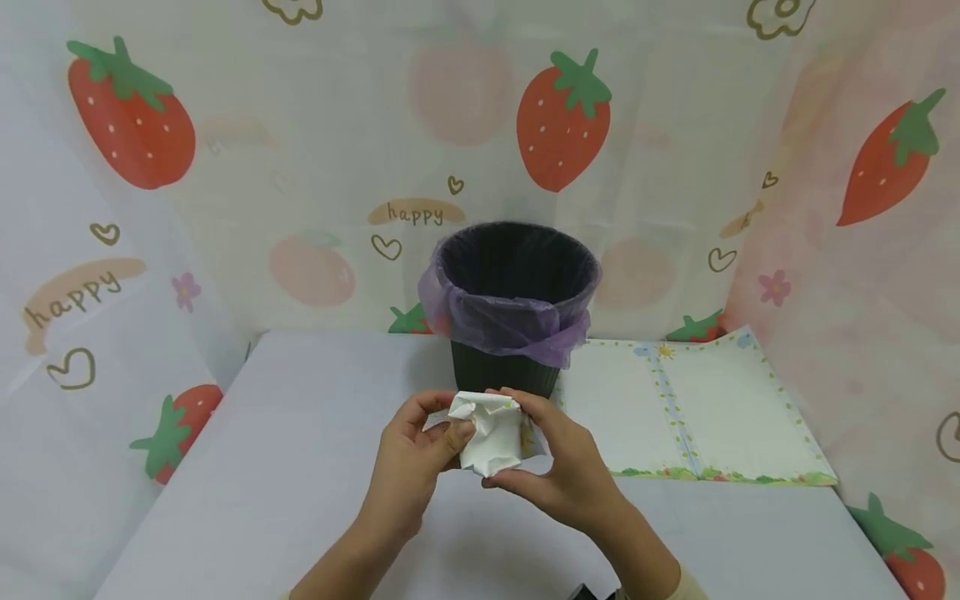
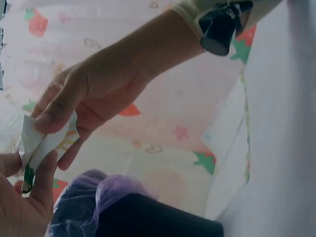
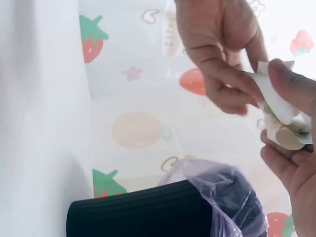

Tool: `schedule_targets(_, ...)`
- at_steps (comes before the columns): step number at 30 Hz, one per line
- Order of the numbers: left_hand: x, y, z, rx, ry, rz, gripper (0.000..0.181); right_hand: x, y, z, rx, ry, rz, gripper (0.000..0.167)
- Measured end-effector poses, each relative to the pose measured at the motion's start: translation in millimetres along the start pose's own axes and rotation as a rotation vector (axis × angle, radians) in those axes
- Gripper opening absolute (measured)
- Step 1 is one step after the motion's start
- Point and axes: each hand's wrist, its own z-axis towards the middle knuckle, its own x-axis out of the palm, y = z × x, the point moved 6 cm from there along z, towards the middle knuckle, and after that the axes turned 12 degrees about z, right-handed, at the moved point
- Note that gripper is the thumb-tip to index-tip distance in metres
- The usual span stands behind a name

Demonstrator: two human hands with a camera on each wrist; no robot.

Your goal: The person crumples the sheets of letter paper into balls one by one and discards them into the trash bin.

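Observation:
Both hands hold a crumpled, folded piece of white paper (image 1: 495, 440) above the table, in front of the bin. My left hand (image 1: 412, 467) pinches its left side, thumb on the near face. My right hand (image 1: 573, 471) grips the right side between thumb and fingers. In the left wrist view the paper (image 2: 49, 138) shows a bit of yellow and green print. The right wrist view shows the paper (image 3: 281, 98) folded over, with one curled edge. Fingers cover part of it.
Behind the hands stands a black trash bin (image 1: 495, 367), lined with a purple plastic bag (image 1: 517, 325) folded over its rim. To the right, printed paper sheets with decorated borders (image 1: 742, 408) lie on the white table (image 1: 300, 467). Strawberry-patterned cloth (image 1: 337, 108) surrounds the table.

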Motion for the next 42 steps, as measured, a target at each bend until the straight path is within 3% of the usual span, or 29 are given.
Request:
schedule_targets(6,1.2,-26.3,-4.1,0.410,0.204,0.273,0.073,-8,0,-0.1,-0.029,-0.051,0.181,0.092)
schedule_targets(8,0.8,-33.4,-6.2,0.507,0.242,0.324,0.086,-9,1,0.0,-0.013,-0.051,0.237,0.091)
schedule_targets(13,0.2,-44.5,-11.3,0.659,0.247,0.411,0.098,-9,2,-0.2,0.031,-0.035,0.322,0.087)
schedule_targets(16,-0.1,-47.0,-14.0,0.716,0.218,0.430,0.098,-8,3,-0.3,0.038,-0.034,0.350,0.086)
schedule_targets(21,-0.8,-47.0,-16.4,0.761,0.117,0.418,0.090,-6,3,-0.9,0.032,-0.041,0.371,0.081)
schedule_targets(28,3.1,-44.1,-20.2,0.775,0.021,0.383,0.084,-4,3,-1.7,0.027,-0.072,0.401,0.070)
schedule_targets(42,5.9,-38.3,-21.9,0.767,-0.045,0.375,0.074,0,-1,-3.5,0.023,-0.145,0.393,0.058)
